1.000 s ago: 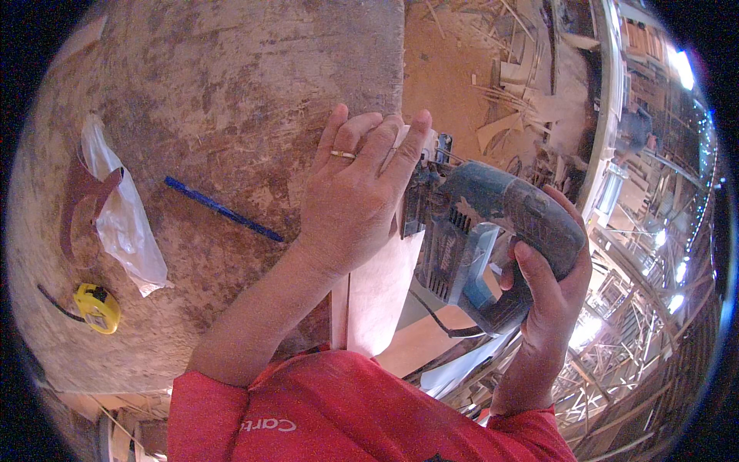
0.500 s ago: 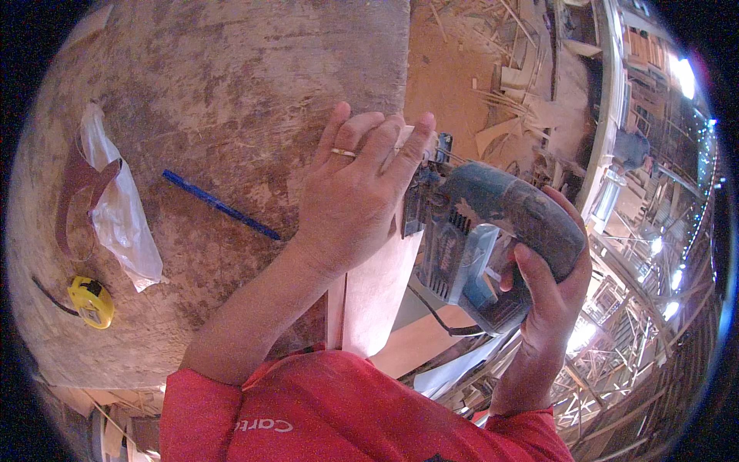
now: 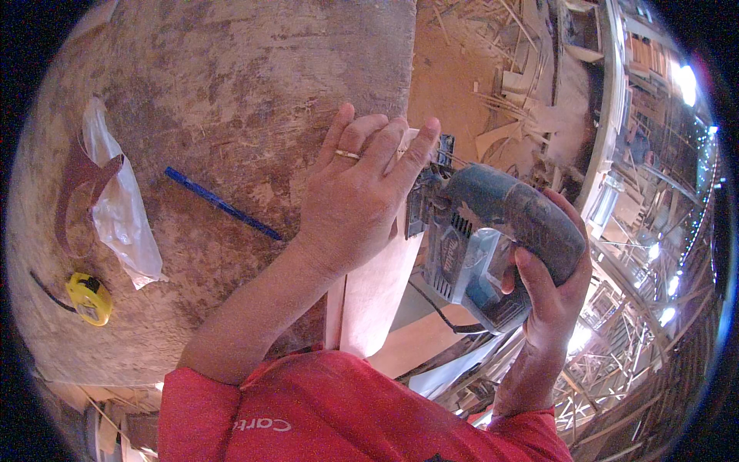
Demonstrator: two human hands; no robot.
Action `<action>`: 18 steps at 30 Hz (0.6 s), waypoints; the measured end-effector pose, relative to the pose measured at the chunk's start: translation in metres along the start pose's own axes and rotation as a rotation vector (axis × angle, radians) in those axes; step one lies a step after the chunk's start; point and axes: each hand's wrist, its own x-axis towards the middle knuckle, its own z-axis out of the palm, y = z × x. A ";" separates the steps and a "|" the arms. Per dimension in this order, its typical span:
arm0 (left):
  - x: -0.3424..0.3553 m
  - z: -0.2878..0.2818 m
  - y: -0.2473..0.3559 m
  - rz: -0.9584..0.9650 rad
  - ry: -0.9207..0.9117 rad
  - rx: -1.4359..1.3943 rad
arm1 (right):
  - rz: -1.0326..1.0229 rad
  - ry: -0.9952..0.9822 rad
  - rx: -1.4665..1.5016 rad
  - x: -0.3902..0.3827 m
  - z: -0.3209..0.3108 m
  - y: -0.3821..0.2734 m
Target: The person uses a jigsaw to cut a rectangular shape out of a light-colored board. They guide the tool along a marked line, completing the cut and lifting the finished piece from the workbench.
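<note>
My left hand (image 3: 350,200), a ring on one finger, grips a pale board (image 3: 373,300) at the edge of the worn wooden table (image 3: 231,77), fingers bent over its far end. My right hand (image 3: 554,285) is wrapped round the handle of a dusty teal-and-black jigsaw (image 3: 508,200), whose base meets the board beside my left fingertips; the blade is hard to make out. On the table to the left lie a blue pen-like stick (image 3: 219,200), a white plastic bag (image 3: 123,223), a reddish-brown strap (image 3: 69,215) and a yellow tape measure (image 3: 88,296).
Right of the table edge, a dusty orange-brown floor (image 3: 446,69) carries scattered wood offcuts (image 3: 508,135). Stacked timber and bright lights line the far right. A dark cord (image 3: 439,316) hangs from the jigsaw past a lower light-brown panel (image 3: 416,339).
My hands and the jigsaw have shifted slightly to the right in the picture, and the table edge sits a little further right. Both grips look the same.
</note>
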 end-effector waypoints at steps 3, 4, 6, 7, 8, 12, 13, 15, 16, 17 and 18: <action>-0.002 0.000 -0.001 0.002 0.000 0.002 | 0.020 -0.007 -0.023 0.001 0.000 0.000; -0.002 0.000 -0.001 0.001 -0.005 0.003 | 0.022 -0.009 -0.029 0.001 -0.001 0.001; -0.003 -0.001 -0.001 -0.004 -0.010 0.001 | 0.023 -0.029 -0.040 0.001 -0.001 -0.001; -0.004 -0.001 -0.001 -0.009 -0.010 -0.003 | 0.023 -0.039 -0.045 0.002 -0.001 -0.002; -0.004 -0.001 -0.002 -0.013 -0.010 -0.007 | 0.005 -0.041 -0.044 0.003 -0.001 -0.002; -0.005 -0.001 -0.001 -0.006 -0.023 -0.017 | -0.006 -0.042 -0.022 0.004 -0.001 0.000; -0.006 -0.001 -0.001 -0.009 -0.033 -0.014 | 0.005 -0.046 -0.007 0.004 0.000 0.000; -0.007 -0.001 -0.001 -0.019 -0.045 -0.003 | -0.006 -0.053 -0.010 0.004 0.000 0.002; -0.007 0.000 -0.001 -0.026 -0.047 0.004 | -0.011 -0.056 -0.014 0.004 0.000 0.001; -0.007 0.000 0.000 -0.033 -0.049 0.012 | 0.001 -0.052 -0.017 0.004 0.000 0.000; -0.007 0.000 0.000 -0.044 -0.044 0.007 | 0.012 -0.049 -0.017 0.004 0.000 -0.001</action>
